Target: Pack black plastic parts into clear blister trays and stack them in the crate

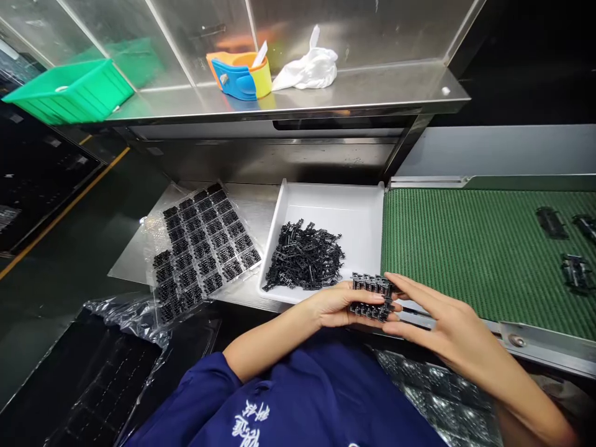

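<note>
My left hand (339, 304) is wrapped round a row of small black plastic parts (371, 283), pressed side by side into a block above the front right corner of the white tray (338, 208). At the block's right end, the fingers and thumb of my right hand (442, 323) pinch it; its exact hold is partly hidden. Inside the white tray lies a loose pile of black plastic parts (305, 257). To its left, a clear compartment tray (249, 242) carries rows of similar black parts.
A green conveyor belt (447, 248) on the right bears several black pieces (577, 272). Above, a metal shelf (372, 90) holds a green bin (74, 93), a blue, yellow and orange holder (239, 81) and a white cloth or bag (310, 68). Plastic-wrapped trays (102, 366) lie lower left.
</note>
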`<action>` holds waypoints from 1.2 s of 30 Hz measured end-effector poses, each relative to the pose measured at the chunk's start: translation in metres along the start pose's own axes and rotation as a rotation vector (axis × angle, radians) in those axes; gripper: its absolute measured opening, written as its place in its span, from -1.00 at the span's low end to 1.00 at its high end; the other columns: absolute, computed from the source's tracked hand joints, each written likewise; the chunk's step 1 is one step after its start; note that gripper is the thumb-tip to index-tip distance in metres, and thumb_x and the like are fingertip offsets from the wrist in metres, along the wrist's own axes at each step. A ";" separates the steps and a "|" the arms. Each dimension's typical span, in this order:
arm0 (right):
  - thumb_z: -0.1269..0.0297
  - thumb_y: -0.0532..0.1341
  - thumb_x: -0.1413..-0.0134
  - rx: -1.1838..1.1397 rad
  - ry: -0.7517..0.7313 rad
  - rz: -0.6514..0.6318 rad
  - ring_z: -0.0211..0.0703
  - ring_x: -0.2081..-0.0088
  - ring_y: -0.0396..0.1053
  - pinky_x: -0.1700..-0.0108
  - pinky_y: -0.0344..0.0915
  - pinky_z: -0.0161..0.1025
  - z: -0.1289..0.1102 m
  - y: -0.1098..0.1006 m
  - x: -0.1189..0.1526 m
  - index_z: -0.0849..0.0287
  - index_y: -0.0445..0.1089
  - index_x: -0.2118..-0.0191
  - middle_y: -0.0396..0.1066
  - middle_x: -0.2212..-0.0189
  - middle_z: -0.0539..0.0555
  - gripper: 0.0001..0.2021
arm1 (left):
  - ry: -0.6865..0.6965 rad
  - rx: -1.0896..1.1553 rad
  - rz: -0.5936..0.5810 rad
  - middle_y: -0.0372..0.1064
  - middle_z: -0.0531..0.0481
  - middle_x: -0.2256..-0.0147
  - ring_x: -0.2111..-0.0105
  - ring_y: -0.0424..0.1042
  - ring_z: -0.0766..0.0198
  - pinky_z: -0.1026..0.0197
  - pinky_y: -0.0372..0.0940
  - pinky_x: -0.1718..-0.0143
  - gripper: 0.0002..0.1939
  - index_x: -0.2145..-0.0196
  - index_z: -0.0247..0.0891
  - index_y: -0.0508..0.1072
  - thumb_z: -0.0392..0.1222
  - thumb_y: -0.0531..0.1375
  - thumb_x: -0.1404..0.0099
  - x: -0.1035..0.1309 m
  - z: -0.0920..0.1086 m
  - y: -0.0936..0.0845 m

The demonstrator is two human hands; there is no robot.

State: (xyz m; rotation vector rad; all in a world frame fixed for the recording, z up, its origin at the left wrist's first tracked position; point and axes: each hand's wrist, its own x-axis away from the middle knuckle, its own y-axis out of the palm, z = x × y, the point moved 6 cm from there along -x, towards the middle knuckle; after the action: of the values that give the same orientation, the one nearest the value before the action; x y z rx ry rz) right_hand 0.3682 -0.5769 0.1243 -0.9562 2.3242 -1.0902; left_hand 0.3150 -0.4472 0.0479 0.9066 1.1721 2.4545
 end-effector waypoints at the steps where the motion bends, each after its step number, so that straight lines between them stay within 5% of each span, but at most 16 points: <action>1: -0.17 0.20 -0.19 0.013 -0.015 0.016 0.17 -0.17 0.39 -0.13 0.45 0.00 -0.001 0.001 0.001 0.12 0.34 -0.27 0.38 -0.20 0.17 -0.35 | -0.003 -0.014 0.007 0.56 -0.14 0.16 0.21 0.54 0.21 0.09 0.40 0.02 -0.59 0.10 -0.35 0.55 -0.20 0.39 -0.07 0.000 0.001 -0.002; 8: -0.07 0.21 -0.24 0.058 -0.051 0.002 0.05 -0.15 0.42 -0.11 0.47 -0.06 -0.009 0.000 0.001 -0.05 0.12 -0.36 0.38 -0.21 0.07 -0.36 | -0.038 -0.024 -0.015 0.53 -0.19 0.08 0.19 0.53 0.21 0.07 0.40 0.00 -0.50 0.07 -0.37 0.54 -0.21 0.45 -0.01 0.002 0.004 -0.006; 17: -0.04 0.22 -0.23 0.059 -0.043 0.005 0.14 -0.11 0.45 -0.09 0.48 0.04 -0.007 0.009 0.001 0.04 0.14 -0.35 0.41 -0.17 0.18 -0.36 | -0.028 -0.035 0.036 0.56 -0.12 0.18 0.25 0.55 0.23 0.14 0.41 0.10 -0.47 0.11 -0.34 0.57 -0.20 0.50 0.09 -0.003 0.002 -0.006; 22: 0.02 0.28 -0.18 -0.041 0.007 -0.018 0.14 -0.26 0.28 -0.24 0.32 0.10 0.007 0.011 -0.002 -0.09 0.05 -0.39 0.18 -0.34 0.13 -0.28 | 0.093 -0.105 0.043 0.57 -0.14 0.19 0.22 0.55 0.18 0.02 0.35 -0.07 -0.43 0.14 -0.35 0.58 -0.12 0.53 0.14 0.000 0.016 0.004; 27: 0.00 0.26 -0.20 -0.169 0.007 0.092 0.05 -0.15 0.38 -0.13 0.42 -0.06 0.011 0.003 -0.003 -0.09 0.21 -0.28 0.29 -0.21 0.14 -0.43 | 0.256 -0.383 0.055 0.58 -0.11 0.18 0.04 0.51 0.05 -0.03 0.25 -0.19 -0.42 0.16 -0.36 0.59 -0.03 0.52 0.14 0.007 0.039 0.011; 31: -0.06 0.30 -0.14 0.023 -0.060 0.157 0.16 -0.23 0.28 -0.23 0.29 0.07 -0.001 0.001 -0.001 -0.02 0.07 -0.37 0.21 -0.25 0.22 -0.25 | 0.231 -0.348 0.104 0.58 -0.10 0.19 0.09 0.53 0.07 -0.05 0.29 -0.16 -0.44 0.17 -0.35 0.58 -0.03 0.51 0.13 0.006 0.037 0.007; 36: -0.01 0.22 -0.25 0.143 -0.159 0.179 0.19 -0.22 0.28 -0.23 0.24 0.14 -0.011 0.003 0.000 -0.06 0.04 -0.38 0.29 -0.20 0.20 -0.34 | 0.174 -0.177 0.124 0.58 -0.15 0.20 0.20 0.57 0.11 -0.04 0.36 -0.06 -0.39 0.17 -0.36 0.58 -0.06 0.55 0.20 0.005 0.029 0.009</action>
State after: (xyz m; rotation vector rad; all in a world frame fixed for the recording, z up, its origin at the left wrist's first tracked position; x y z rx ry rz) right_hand 0.3606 -0.5699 0.1289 -0.7383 2.1263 -1.0509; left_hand 0.3296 -0.4329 0.0707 0.7486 0.9556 2.7328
